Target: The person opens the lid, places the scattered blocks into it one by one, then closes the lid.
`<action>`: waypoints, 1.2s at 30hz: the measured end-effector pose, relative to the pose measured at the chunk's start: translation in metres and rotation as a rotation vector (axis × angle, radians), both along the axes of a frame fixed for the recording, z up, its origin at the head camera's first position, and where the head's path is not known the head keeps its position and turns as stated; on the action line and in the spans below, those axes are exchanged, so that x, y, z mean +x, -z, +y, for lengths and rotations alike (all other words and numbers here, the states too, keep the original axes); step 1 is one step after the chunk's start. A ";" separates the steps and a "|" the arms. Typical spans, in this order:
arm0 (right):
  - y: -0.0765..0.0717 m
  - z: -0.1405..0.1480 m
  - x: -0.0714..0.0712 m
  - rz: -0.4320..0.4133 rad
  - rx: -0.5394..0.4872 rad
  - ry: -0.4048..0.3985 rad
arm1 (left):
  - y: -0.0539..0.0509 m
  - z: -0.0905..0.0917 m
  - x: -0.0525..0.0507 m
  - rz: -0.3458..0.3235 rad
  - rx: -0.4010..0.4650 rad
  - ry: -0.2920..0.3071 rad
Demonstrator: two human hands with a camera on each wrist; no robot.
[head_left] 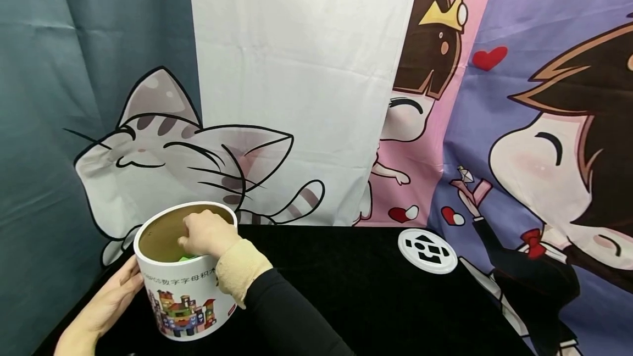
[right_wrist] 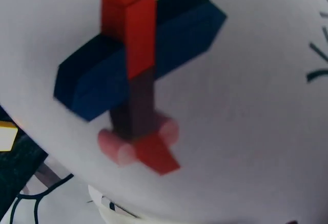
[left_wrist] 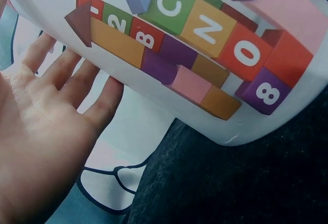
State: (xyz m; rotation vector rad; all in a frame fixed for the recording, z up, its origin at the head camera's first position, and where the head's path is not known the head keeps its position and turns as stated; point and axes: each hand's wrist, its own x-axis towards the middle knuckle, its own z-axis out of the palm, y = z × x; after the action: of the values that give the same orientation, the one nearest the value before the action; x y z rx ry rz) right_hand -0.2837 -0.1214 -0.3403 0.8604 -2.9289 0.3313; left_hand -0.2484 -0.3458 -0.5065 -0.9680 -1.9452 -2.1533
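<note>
A white bucket (head_left: 185,290) printed with colourful building blocks stands on the black cloth, its mouth upward and its inner wall golden brown. My left hand (head_left: 106,301) rests against the bucket's left side; in the left wrist view its fingers (left_wrist: 102,101) lie fairly straight along the lower wall. Over the rim and into the mouth reaches my right hand (head_left: 210,232), its fingers curled. A bit of something green (head_left: 187,258) shows just below those fingers, and I cannot tell whether they grip it. The right wrist view shows only the printed wall of the bucket (right_wrist: 230,121), not the hand.
A round white lid (head_left: 427,250) with cut-out shapes lies on the black cloth (head_left: 326,284) to the right. Behind the table hang cartoon-printed curtains (head_left: 306,70). At the left edge of the right wrist view is a small yellow and white shape (right_wrist: 7,137).
</note>
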 end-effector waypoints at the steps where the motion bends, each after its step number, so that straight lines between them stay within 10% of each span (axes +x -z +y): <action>1: -0.001 0.001 0.000 0.024 -0.017 -0.030 | -0.001 -0.001 0.001 0.000 0.000 -0.002; 9: 0.000 0.016 -0.003 0.251 -0.177 -0.213 | -0.004 0.003 0.002 -0.085 -0.055 -0.062; 17: 0.008 0.051 -0.023 0.401 -0.351 -0.177 | -0.006 0.004 0.003 -0.100 -0.067 -0.064; 25: 0.038 0.089 -0.055 0.249 -0.466 0.015 | -0.005 0.000 0.004 -0.085 -0.050 -0.058; 36: 0.093 0.113 -0.067 0.013 -0.211 0.152 | -0.008 0.004 0.005 -0.097 -0.059 -0.065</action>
State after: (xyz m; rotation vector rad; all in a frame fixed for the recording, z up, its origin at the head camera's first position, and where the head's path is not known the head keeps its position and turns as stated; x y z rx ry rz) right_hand -0.3503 -0.0086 -0.4333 0.6060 -2.8574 0.6062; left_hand -0.2431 -0.3420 -0.4981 -0.8104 -2.0640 -2.1572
